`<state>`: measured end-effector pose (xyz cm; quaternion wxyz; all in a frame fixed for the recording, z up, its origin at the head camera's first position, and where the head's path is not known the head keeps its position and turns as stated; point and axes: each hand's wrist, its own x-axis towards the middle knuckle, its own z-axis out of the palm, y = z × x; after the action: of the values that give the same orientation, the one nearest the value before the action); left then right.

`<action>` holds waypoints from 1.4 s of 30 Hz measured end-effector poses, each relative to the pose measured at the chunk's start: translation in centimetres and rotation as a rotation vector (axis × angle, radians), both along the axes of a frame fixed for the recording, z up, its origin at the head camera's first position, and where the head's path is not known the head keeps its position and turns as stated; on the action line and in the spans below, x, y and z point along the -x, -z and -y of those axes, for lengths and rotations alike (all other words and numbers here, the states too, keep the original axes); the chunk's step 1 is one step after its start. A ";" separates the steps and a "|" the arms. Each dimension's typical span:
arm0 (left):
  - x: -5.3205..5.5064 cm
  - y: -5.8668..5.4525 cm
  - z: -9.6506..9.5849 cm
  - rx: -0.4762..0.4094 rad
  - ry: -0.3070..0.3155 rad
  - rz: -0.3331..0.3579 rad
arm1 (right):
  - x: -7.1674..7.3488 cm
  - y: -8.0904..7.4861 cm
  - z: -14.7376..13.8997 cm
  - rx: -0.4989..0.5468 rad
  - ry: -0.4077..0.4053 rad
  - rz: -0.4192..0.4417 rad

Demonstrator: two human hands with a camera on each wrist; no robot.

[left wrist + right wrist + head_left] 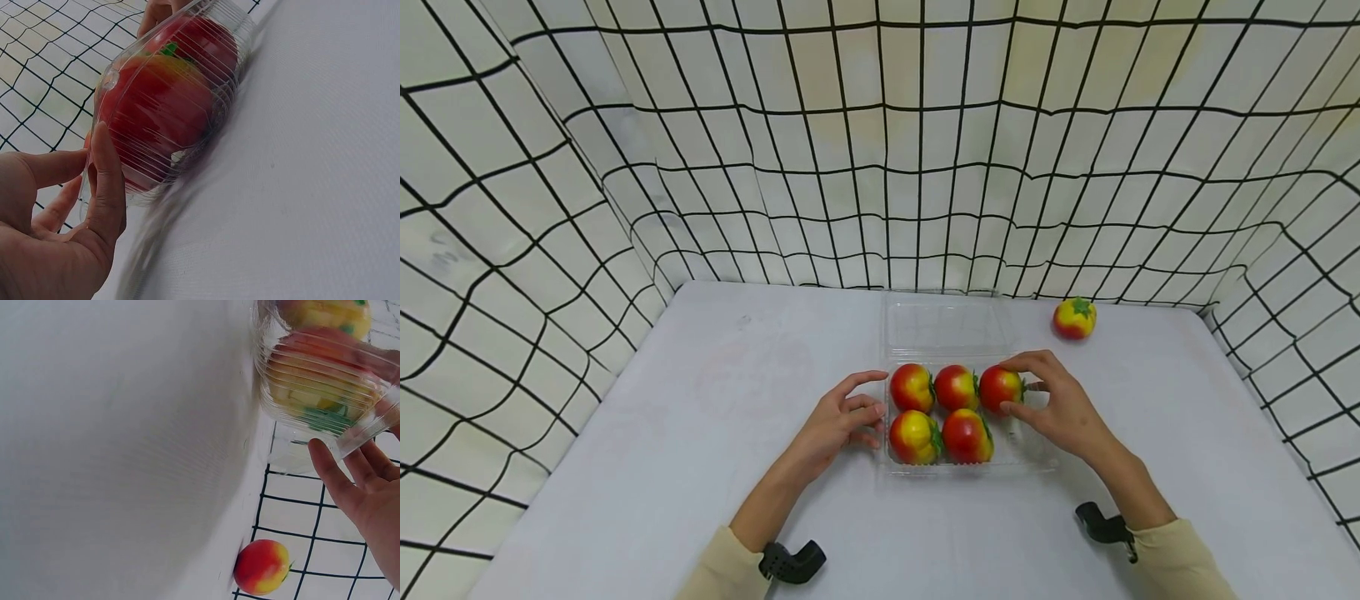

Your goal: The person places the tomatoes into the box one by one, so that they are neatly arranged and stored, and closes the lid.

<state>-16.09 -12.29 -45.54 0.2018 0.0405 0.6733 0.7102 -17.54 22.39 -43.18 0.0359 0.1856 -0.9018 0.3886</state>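
Observation:
A clear plastic clamshell box (1022, 450) lies on the table with its lid (947, 327) folded back. Inside it are several red-and-yellow fruits (967, 436) with green leafy tops, tomato- or persimmon-like. My right hand (1063, 412) pinches the back right fruit (1000, 388) between thumb and fingers, inside the box; the right wrist view shows this fruit (312, 381) through the ribbed wall. On the other side, my left hand (838, 425) touches the box's left edge with loosely extended fingers. Through the wall, the left wrist view shows a front fruit (156, 112).
Another such fruit (1074, 318) sits at the table's back right, apart from the box. Black netting (917, 167) over pale walls borders the white table (715, 367) at the back and sides. A black wrist mount (792, 562) is on each forearm.

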 end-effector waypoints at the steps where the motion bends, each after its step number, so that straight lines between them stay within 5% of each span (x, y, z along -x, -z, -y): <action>1: 0.0 0.0 0.0 0.000 0.001 -0.001 | 0.0 0.0 -0.1 0.003 0.001 -0.002; 27: 0.1 0.0 -0.2 0.002 0.003 -0.002 | 1.0 -0.6 -2.0 0.061 0.120 0.039; 42: 0.1 -0.2 -0.1 0.008 -0.003 -0.007 | 1.9 -0.3 -3.0 0.090 0.186 -0.026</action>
<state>-16.17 -12.19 -45.36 0.1982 0.0412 0.6770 0.7076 -19.48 25.40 -42.90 0.0917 0.1044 -0.8962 0.4213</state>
